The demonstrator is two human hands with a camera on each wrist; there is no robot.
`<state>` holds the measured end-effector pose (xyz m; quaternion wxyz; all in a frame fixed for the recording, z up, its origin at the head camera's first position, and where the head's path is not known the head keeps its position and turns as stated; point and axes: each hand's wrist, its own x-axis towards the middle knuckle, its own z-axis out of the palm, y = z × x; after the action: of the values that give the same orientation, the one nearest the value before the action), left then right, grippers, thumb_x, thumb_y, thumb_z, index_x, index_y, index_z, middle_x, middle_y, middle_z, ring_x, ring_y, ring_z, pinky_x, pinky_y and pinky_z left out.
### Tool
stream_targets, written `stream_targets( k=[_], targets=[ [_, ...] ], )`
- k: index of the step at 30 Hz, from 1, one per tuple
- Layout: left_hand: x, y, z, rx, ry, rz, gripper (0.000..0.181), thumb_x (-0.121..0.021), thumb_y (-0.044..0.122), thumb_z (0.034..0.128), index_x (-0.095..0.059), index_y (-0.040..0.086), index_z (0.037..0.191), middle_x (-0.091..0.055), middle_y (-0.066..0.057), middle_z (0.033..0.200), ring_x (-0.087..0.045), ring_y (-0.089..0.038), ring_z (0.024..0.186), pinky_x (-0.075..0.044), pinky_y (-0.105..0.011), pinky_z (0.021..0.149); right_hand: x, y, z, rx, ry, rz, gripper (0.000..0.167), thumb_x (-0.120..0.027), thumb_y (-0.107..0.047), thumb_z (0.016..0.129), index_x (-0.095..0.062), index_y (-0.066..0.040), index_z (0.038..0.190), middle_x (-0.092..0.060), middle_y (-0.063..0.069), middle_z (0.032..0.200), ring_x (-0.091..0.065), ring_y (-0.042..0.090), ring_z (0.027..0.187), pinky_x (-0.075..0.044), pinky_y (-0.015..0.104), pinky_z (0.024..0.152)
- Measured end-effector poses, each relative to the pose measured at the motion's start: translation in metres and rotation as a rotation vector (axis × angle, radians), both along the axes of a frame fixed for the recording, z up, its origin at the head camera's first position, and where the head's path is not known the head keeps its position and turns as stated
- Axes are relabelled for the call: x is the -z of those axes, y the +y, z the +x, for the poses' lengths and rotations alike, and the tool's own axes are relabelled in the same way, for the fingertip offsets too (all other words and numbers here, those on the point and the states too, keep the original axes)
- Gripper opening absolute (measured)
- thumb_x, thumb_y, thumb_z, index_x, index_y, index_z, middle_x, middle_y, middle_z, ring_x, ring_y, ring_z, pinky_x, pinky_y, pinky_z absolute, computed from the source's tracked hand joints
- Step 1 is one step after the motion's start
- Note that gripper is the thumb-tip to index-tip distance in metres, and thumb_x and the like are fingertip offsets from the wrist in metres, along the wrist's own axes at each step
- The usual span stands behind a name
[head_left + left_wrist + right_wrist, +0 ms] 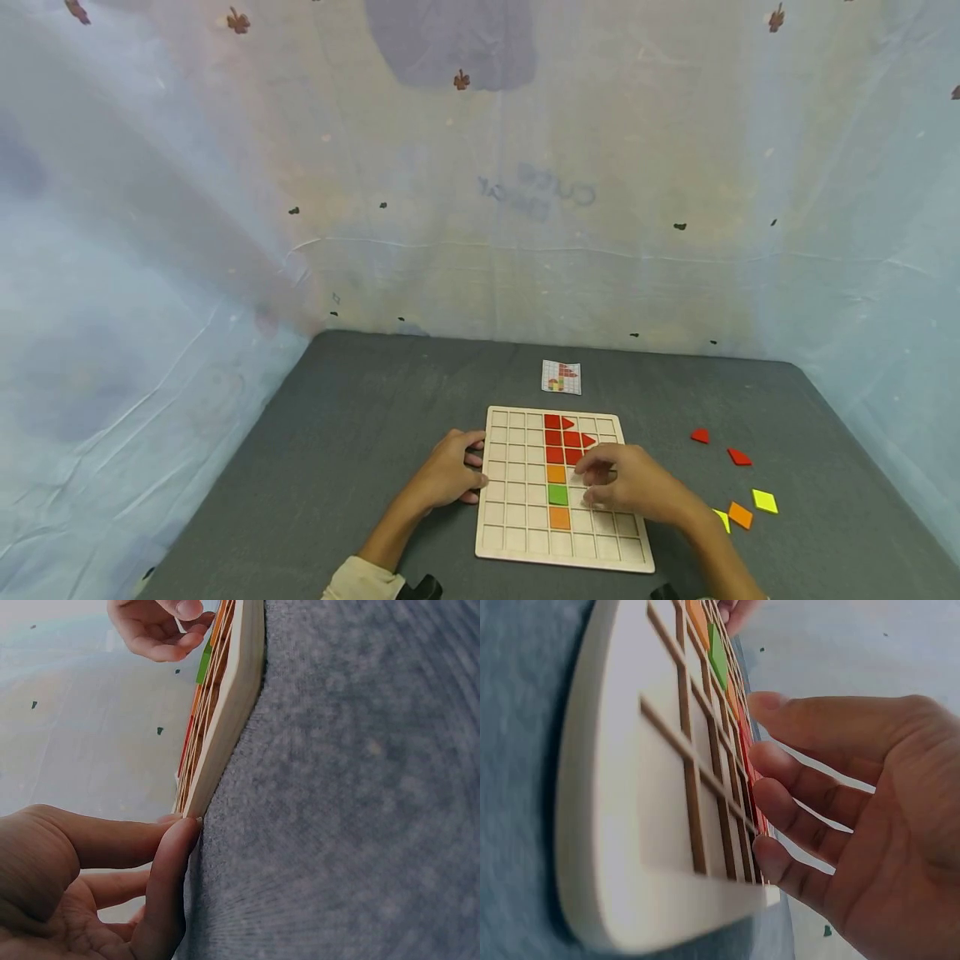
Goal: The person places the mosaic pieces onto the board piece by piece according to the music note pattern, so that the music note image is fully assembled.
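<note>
A pale wooden grid board (516,493) lies on the grey surface between both hands. At its left edge the left hand (447,468) holds on, with thumb and fingertips meeting at the rim in the left wrist view. Over the board's right half hovers the right hand (633,482), fingers loosely bent; I see no tile in it. One column of the board carries red square tiles (553,439), an orange tile (556,474), a green tile (558,495) and a lower orange tile (559,518). Pointed red tiles (588,439) sit to the right, partly beside the right hand's fingers.
Beyond the board lies a small printed card (561,377) with a coloured grid pattern. Loose tiles lie to the right: red tiles (739,457), a yellow tile (765,501), an orange tile (740,515), and another yellow tile (722,520) partly behind the right forearm. Pale sheeting (480,275) surrounds the table.
</note>
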<state>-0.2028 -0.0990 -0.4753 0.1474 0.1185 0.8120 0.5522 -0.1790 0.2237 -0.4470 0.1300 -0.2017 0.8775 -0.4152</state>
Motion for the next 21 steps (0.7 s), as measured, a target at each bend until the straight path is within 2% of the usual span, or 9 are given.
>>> stream_targets(
  k=[5,13,21],
  targets=[
    [0.001,0.0,0.0,-0.001,0.004,-0.002,0.073,-0.076,-0.012,0.0834,-0.05,-0.008,0.151,-0.053,-0.019,0.129,-0.06,-0.028,0.107,-0.066,-0.034,0.059,0.003,0.012,-0.003,0.049,-0.012,-0.002,0.024,-0.086,-0.015,0.087,-0.077,-0.009,0.109,-0.07,0.002,0.097,-0.064,0.011,0.087,-0.057,0.024,0.073],
    [0.001,0.0,-0.001,0.003,0.005,-0.005,0.073,-0.076,-0.012,0.0837,-0.05,-0.007,0.152,-0.053,-0.018,0.129,-0.06,-0.028,0.108,-0.066,-0.034,0.059,0.0,0.034,-0.003,0.15,0.031,0.078,0.029,-0.087,-0.022,0.088,-0.076,-0.011,0.112,-0.068,-0.002,0.095,-0.062,0.011,0.085,-0.054,0.025,0.071],
    [0.001,-0.001,-0.001,0.012,0.007,-0.002,0.073,-0.076,-0.012,0.0837,-0.05,-0.007,0.152,-0.053,-0.019,0.131,-0.06,-0.028,0.108,-0.066,-0.034,0.059,-0.003,0.064,0.001,0.23,0.023,0.147,0.033,-0.087,-0.024,0.087,-0.076,-0.014,0.117,-0.071,-0.002,0.106,-0.063,0.015,0.095,-0.057,0.027,0.077]
  ],
)
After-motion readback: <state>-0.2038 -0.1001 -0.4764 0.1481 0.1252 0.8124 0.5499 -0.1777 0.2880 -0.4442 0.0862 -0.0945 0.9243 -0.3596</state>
